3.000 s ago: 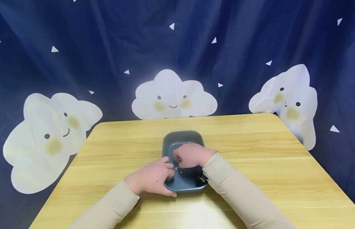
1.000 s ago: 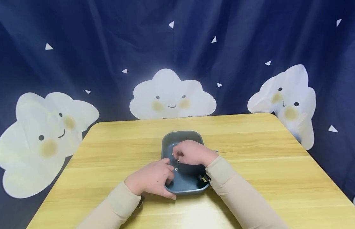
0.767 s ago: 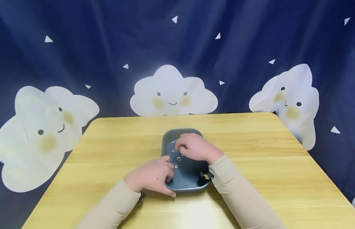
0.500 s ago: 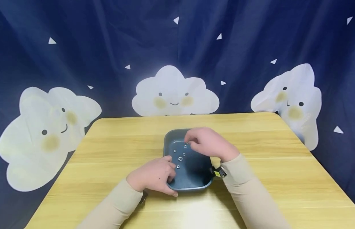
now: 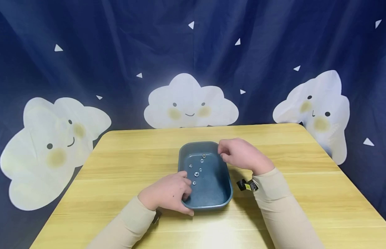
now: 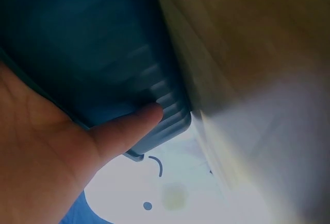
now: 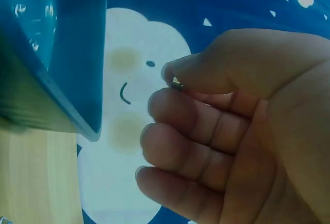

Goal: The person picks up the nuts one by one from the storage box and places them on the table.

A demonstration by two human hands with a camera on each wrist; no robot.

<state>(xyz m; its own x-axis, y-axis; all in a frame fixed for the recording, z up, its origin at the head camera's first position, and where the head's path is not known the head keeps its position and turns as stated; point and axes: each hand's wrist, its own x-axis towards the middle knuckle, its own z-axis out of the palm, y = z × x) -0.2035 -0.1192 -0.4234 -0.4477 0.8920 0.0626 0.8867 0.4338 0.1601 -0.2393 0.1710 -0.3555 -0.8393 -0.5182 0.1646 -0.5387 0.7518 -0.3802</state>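
Observation:
A dark blue-grey rectangular tray [image 5: 209, 197] sits on the wooden table. On its floor lie several small shiny metal nuts [image 5: 196, 174] of differing sizes, mostly toward the left and far side. My left hand [image 5: 169, 192] grips the tray's near left side, fingers over the rim and thumb [image 6: 129, 128] against the outer wall. Just beyond the tray's right rim, my right hand [image 5: 244, 154] hovers with curled fingers. In the right wrist view its thumb and index finger pinch a tiny metal piece [image 7: 176, 85], apparently a nut, mostly hidden by the fingertips.
The wooden table [image 5: 133, 159] extends on all sides of the tray. A small shiny object [image 7: 5, 220] shows at the lower left corner of the right wrist view. Behind the table hangs a dark blue curtain [image 5: 261, 52] with clouds printed on it.
My right hand has lifted from the tray's interior and moved right, past the right rim. Nuts it covered are now visible. My left hand has kept its hold on the tray.

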